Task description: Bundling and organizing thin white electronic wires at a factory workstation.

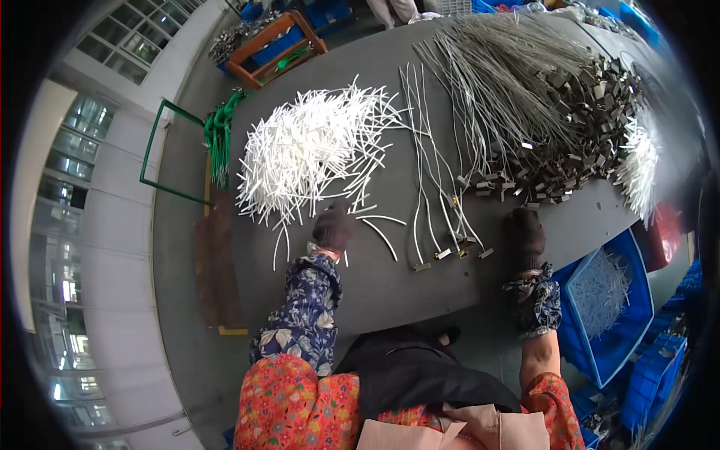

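My left hand (334, 226), in a dark glove, is over the near edge of a big heap of thin white tubes (307, 146). Its fingers are blurred, and a short white tube end shows beside the wrist. Several loose white tubes (382, 232) lie to its right. My right hand (524, 234), gloved alike, has its fingers curled in at the near edge of a pile of small metal clips (577, 161); what they hold, if anything, is hidden. Between my hands lie several long wires (420, 172) with metal clips at their near ends.
Long grey wires (502, 67) spread behind the clips across the dark table (375, 300). White strands (640, 165) sit at its right edge. Below stands a blue bin (634, 300) of clear strips. Green cords (219, 139) hang left, near a wooden rack (274, 49).
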The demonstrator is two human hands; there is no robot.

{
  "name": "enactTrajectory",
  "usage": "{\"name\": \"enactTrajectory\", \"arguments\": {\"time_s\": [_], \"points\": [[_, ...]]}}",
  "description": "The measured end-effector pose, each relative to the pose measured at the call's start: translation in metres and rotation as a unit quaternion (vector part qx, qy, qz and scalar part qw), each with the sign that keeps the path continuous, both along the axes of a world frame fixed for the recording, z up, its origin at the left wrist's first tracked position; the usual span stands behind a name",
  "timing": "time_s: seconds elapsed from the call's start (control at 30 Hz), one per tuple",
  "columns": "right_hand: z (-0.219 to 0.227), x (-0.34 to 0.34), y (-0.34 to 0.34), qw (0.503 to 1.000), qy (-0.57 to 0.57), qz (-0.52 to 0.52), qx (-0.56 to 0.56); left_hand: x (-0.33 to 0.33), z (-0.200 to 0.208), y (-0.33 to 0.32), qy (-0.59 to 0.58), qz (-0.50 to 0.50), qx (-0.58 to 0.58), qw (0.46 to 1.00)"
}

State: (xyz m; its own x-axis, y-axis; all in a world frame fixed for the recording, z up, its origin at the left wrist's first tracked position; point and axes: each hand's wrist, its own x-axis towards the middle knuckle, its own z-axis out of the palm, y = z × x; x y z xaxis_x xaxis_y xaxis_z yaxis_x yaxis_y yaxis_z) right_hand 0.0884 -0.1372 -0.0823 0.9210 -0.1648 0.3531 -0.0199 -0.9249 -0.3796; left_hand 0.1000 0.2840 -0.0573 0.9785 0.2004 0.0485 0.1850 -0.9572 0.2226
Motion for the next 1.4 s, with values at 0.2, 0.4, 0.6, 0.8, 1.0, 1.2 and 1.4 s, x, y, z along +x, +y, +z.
{"name": "enactTrajectory", "arguments": {"time_s": [0.2, 0.4, 0.6, 0.8, 1.0, 1.2, 1.4], "points": [[-0.008, 0.0, -0.011, 0.995, 0.034, -0.04, 0.085, 0.009, 0.043, -0.018, -0.109, -0.024, -0.151, 0.982], [-0.01, -0.002, -0.031, 0.995, 0.001, -0.031, 0.092, 0.056, 0.034, -0.048, -0.012, -0.067, -0.002, 0.998], [-0.011, -0.002, -0.023, 0.993, -0.021, -0.014, 0.112, 0.103, 0.023, -0.057, 0.069, -0.029, 0.123, 0.99], [0.004, -0.001, -0.004, 0.989, -0.015, -0.02, 0.143, 0.098, -0.064, -0.016, -0.137, -0.083, 0.467, 0.87], [-0.009, 0.002, -0.008, 0.99, 0.003, -0.045, 0.133, 0.102, -0.006, -0.02, 0.011, -0.062, 0.164, 0.984], [-0.003, 0.003, -0.016, 0.993, -0.014, -0.049, 0.109, 0.171, 0.072, -0.013, -0.079, -0.064, -0.036, 0.994], [-0.012, 0.0, -0.014, 0.993, -0.01, -0.047, 0.111, 0.239, 0.033, -0.037, -0.103, -0.133, 0.243, 0.955]]}}
